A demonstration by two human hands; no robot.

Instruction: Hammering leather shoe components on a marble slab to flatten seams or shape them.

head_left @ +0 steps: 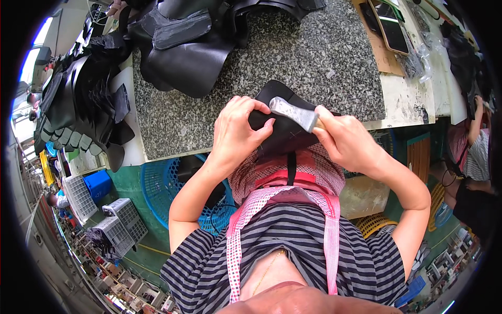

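A black leather piece lies at the near edge of the stone slab, part of it hanging over toward my lap. My left hand holds it down, with thumb and forefinger bent round on its left side. In my right hand is a hammer with a worn grey metal head. Its pale handle is mostly hidden by the fingers. The hammer head rests over the leather piece, its rounded end close to my left fingertips.
The speckled stone slab covers the bench. Black leather pieces lie at its far left, with a larger stack beyond. A phone is at the far right. Below stands a blue basket. Another person's arm shows at right.
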